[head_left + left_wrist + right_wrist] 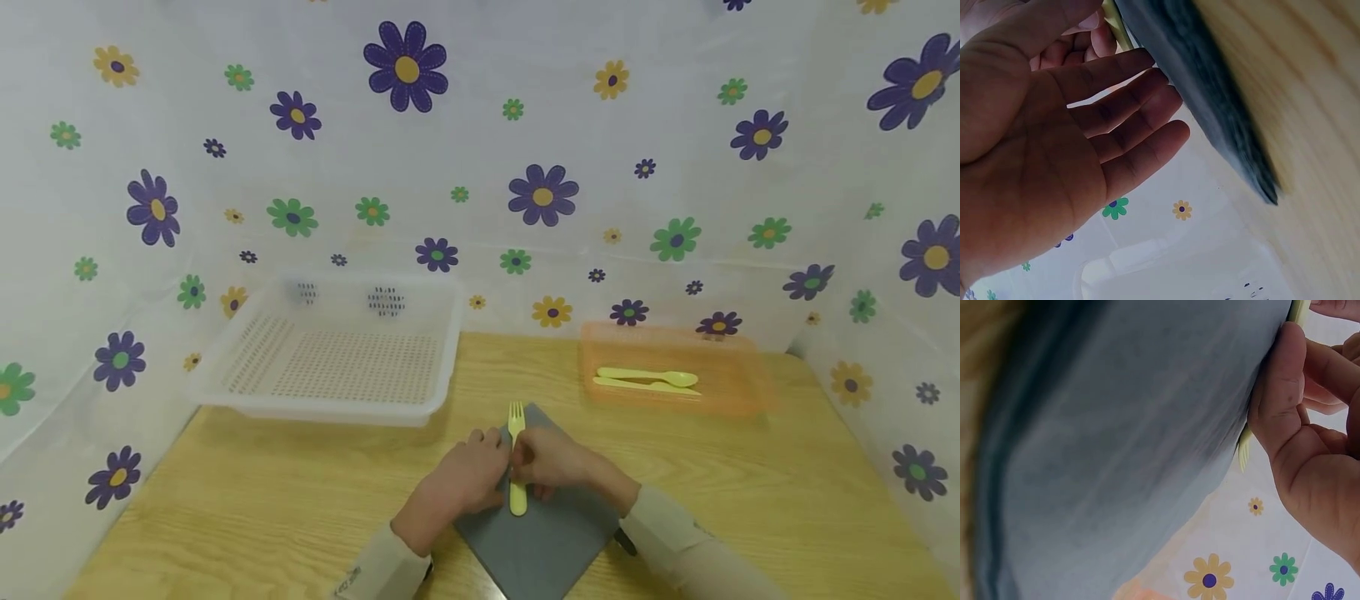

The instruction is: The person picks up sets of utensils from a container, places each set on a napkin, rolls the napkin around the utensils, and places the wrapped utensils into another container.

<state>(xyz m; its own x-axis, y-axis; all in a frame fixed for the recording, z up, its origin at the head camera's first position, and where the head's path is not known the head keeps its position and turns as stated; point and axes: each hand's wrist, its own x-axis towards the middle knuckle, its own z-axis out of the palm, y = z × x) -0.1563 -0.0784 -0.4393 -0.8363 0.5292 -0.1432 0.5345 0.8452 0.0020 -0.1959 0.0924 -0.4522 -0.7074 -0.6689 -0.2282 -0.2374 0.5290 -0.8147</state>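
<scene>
A grey folded cloth napkin [551,542] lies corner-on at the front of the table, and a pale yellow fork [517,500] lies along its middle, tines away from me. My right hand [553,458] pinches the fork near mid-handle. In the right wrist view its thumb [1282,387] sits against the napkin's surface and the fork tines [1244,456] show beyond it. To the left of the fork, my left hand [472,473] rests at the napkin's edge. The left wrist view shows its fingers [1141,119] extended, their tips touching the folded napkin [1191,81].
A white perforated basket [442,392] stands at the back left of the wooden table [300,500]. At the back right, an orange translucent tray [727,400] holds a yellow spoon [678,379] and a yellow knife [652,387]. A flowered white curtain [480,142] encloses the back and sides.
</scene>
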